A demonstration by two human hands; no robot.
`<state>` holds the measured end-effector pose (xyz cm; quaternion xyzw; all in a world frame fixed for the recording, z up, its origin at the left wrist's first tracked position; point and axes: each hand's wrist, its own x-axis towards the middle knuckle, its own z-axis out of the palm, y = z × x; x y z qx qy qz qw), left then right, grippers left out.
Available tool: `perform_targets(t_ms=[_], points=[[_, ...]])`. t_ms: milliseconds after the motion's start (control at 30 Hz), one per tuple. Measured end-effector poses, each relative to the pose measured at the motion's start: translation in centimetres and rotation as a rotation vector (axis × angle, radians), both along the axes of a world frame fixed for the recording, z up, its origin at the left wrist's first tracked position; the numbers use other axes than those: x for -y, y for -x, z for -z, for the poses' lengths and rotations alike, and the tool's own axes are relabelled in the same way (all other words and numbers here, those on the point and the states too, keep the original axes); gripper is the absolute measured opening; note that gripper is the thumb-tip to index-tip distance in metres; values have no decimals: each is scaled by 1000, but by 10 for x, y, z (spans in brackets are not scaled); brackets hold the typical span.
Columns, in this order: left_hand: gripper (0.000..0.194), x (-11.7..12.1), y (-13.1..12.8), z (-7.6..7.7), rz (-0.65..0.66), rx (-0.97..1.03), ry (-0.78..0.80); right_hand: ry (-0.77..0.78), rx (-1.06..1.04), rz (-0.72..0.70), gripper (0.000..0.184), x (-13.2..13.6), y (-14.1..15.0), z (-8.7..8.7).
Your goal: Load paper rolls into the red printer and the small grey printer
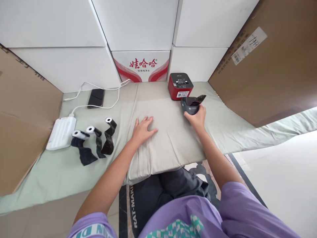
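My right hand (197,118) is wrapped round a small dark grey portable printer (189,108), with a strip of glossy black paper (199,99) sticking out at its top. Just behind it stands a red and black desktop printer (180,86), which has a white label on its front. My left hand (143,130) lies flat on the cloth, fingers spread, holding nothing. Left of that hand are three small rolls (90,130) with white ends, their black strips unrolled and curling over the cloth.
A white power bank-like block (61,133) lies at the left, with a white cable (97,106) attached. A black phone (96,98) rests beside the cable. White boxes (143,24) form the back wall; cardboard panels (274,66) stand at both sides. The pale green cloth's front edge borders my lap.
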<state>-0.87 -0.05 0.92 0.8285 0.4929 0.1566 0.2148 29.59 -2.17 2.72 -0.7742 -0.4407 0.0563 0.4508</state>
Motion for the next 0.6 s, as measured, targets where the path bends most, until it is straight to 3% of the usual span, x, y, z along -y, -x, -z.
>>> perform_targets(t_ms=[167, 233, 333, 433, 500, 600], points=[[71, 0, 0, -2, 9, 0, 9, 136, 76, -5, 87, 3, -28, 16], [72, -1, 0, -2, 4, 0, 20, 128, 110, 20, 95, 3, -34, 12], [72, -1, 0, -4, 6, -7, 30, -38, 245, 60, 97, -15, -47, -17], [72, -1, 0, -4, 8, -17, 33, -91, 347, -91, 91, -66, -48, -59], [72, -1, 0, -5, 10, -16, 36, 89, 305, -149, 100, -110, -38, -81], [72, -2, 1, -4, 16, -7, 41, 503, 189, -75, 130, -163, -12, -95]])
